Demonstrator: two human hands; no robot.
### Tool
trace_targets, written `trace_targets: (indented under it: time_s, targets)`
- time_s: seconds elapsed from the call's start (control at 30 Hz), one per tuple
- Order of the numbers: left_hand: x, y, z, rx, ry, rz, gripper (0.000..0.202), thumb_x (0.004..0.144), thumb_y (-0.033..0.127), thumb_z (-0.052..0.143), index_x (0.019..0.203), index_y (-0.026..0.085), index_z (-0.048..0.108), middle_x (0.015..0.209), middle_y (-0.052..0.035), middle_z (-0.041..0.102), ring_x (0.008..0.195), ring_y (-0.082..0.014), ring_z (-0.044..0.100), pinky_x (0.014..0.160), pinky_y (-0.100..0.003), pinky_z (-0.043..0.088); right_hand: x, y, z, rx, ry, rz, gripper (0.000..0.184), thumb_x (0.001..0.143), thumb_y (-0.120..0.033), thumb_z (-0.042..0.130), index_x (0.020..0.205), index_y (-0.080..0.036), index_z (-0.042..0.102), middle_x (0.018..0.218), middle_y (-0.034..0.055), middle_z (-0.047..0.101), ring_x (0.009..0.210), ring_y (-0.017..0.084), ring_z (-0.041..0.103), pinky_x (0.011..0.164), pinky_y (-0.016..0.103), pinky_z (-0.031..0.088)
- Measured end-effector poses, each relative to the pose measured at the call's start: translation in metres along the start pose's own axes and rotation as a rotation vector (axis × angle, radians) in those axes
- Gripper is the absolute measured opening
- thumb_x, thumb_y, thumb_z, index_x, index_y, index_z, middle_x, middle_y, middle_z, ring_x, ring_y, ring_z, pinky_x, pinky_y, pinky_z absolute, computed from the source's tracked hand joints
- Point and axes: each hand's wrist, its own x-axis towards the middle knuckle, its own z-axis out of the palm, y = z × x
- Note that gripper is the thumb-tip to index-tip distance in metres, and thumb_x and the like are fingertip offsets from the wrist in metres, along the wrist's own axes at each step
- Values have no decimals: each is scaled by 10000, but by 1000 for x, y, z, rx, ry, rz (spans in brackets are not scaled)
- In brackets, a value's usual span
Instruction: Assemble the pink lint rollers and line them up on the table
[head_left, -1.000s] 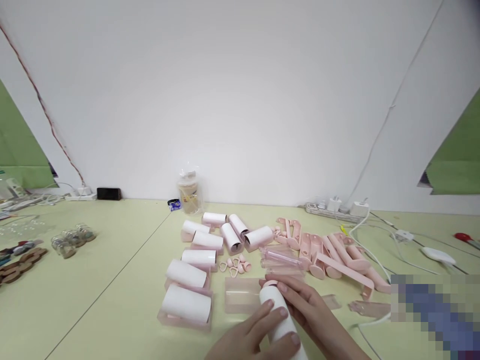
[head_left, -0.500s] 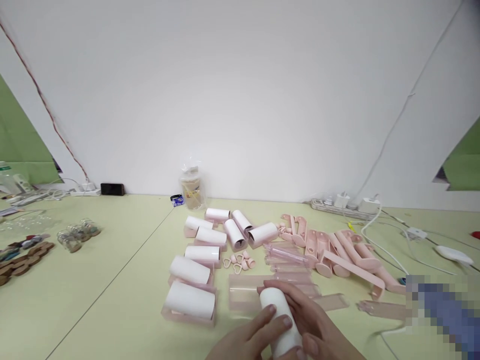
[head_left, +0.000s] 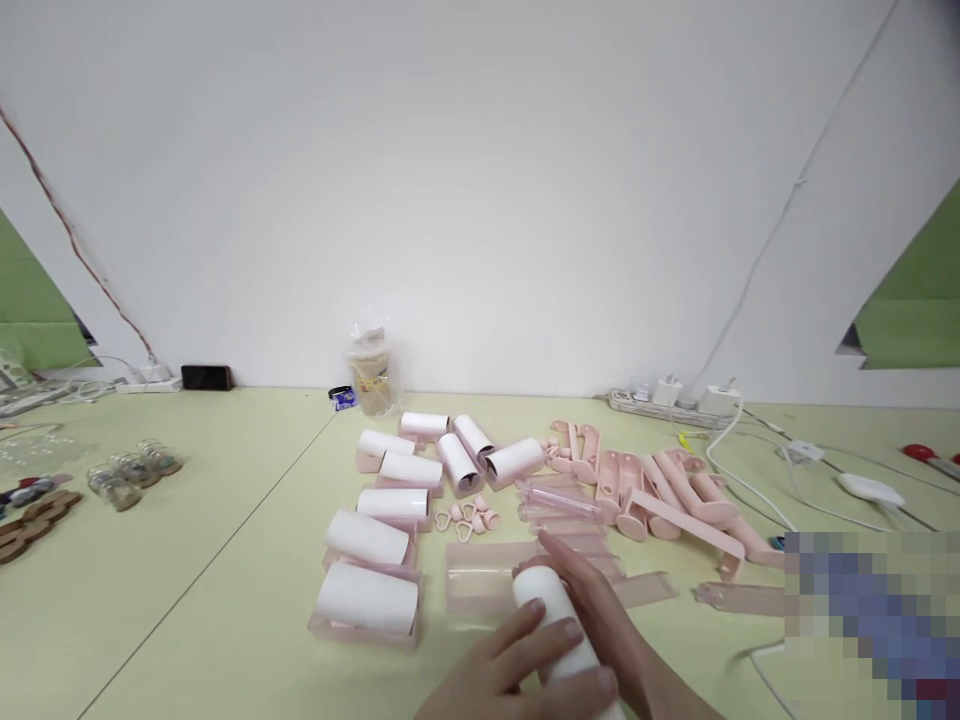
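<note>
A white paper roll (head_left: 541,588) is held low at the front, tilted, between my two hands. My left hand (head_left: 517,665) lies over its near side with fingers curled across the white surface. My right hand (head_left: 606,612) cups the far right side, its fingers running along the roll and its thumb hidden. Just behind them is a clear pinkish box-shaped part (head_left: 480,578) on the table. To its left a white roll (head_left: 367,597) sits in a pink clear tray, with several more like it behind.
Small pink heart and cap pieces (head_left: 469,518) lie in the middle. Clear pink strips (head_left: 562,500) and pink curved brackets (head_left: 675,500) spread to the right. A power strip (head_left: 645,408) with chargers and cables lines the wall. Glass jars (head_left: 135,470) stand left; a bagged cup (head_left: 373,380) stands behind.
The view has shifted slightly, so the table items appear a little further left. My right hand's fingers have straightened and slid along the roll, which both hands still hold.
</note>
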Motion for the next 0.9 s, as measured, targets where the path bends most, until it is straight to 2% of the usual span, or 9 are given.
trace_targets:
  time_s: [0.07,0.17,0.3,0.4,0.5,0.6,0.67,0.8,0.9]
  targets:
    - [9,-1,-2,26,105,14,728,841,165,473,1379,358,22,1313,-55,486,1246,-215,392,1041,-456,290,-9,-9,-13,-85,56,-182,389,672,-597,583,864,-258,592,868,70,628,881,265,603,780,391,474]
    - [41,-4,-12,65,195,-126,782,746,111,489,1368,277,44,1354,-104,393,1282,-259,299,1048,-524,206,-21,-26,-39,-147,206,-501,697,480,-562,742,1065,-272,496,1167,86,534,1102,329,479,860,397,431]
    - [114,-24,-7,139,-105,-398,395,781,119,412,1174,155,439,1146,-122,545,1106,-268,447,908,-437,387,-30,-50,-64,63,452,-899,613,626,-658,516,1115,-291,469,1261,54,461,1194,359,383,944,469,346]
    - [166,-49,28,189,-287,-237,284,803,138,450,1068,125,551,1114,-125,584,1093,-274,457,949,-425,328,-32,-61,-70,116,537,-1057,543,697,-626,415,1125,-300,498,1299,9,434,1235,357,320,1012,501,247]
    - [197,-68,69,181,-362,-167,286,750,232,608,1003,98,599,1076,-148,615,1089,-296,473,971,-431,295,-32,-63,-70,58,609,-1103,608,691,-576,446,1220,-276,440,1319,39,403,1214,394,319,947,535,301]
    - [207,-76,91,153,-389,-166,170,697,172,658,846,90,652,889,-156,665,963,-312,549,898,-450,353,-32,-60,-68,54,596,-1014,672,667,-549,473,1266,-261,371,1297,82,397,1203,412,321,899,521,338]
    - [206,-76,91,108,-373,-175,103,687,134,643,787,113,660,854,-133,666,919,-303,565,852,-433,389,-32,-59,-66,56,573,-967,671,654,-559,474,1249,-269,364,1291,89,392,1208,410,316,900,512,336]
    - [192,-73,64,-20,-232,-267,208,745,145,549,936,152,631,998,-106,623,1000,-277,526,858,-396,401,-34,-58,-64,-2,533,-980,642,655,-577,456,1207,-260,374,1258,103,429,1224,396,310,948,512,286]
    - [171,-66,31,-125,-59,-416,424,805,230,484,1220,155,441,1157,-126,529,1033,-250,508,862,-385,412,-32,-56,-64,2,499,-1007,642,614,-611,507,1149,-269,412,1242,89,446,1247,393,277,981,492,256]
